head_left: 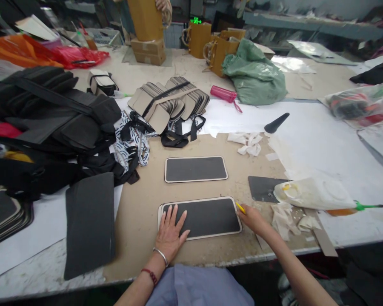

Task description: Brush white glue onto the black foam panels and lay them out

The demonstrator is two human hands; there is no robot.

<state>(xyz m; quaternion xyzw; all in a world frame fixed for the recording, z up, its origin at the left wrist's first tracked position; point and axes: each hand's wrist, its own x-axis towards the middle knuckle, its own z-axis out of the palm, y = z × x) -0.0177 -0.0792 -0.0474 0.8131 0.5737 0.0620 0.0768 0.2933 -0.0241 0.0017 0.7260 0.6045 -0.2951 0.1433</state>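
My left hand lies flat, fingers spread, on the left part of a dark grey rounded panel with a pale border. At that panel's right edge, my right hand is closed around a slim yellow tool; its exact kind is too small to tell. The panel's left end shows a second pale edge, so it seems to lie over another piece. Just beyond it rests a smaller dark panel with a similar pale rim. Brown board covers the table beneath both.
Left are a dark sheet and a heap of black fabric pieces. Bundled beige panels lie behind. To the right are a whitish plastic bottle, a small dark plate and crumpled scraps. A green bag sits farther back.
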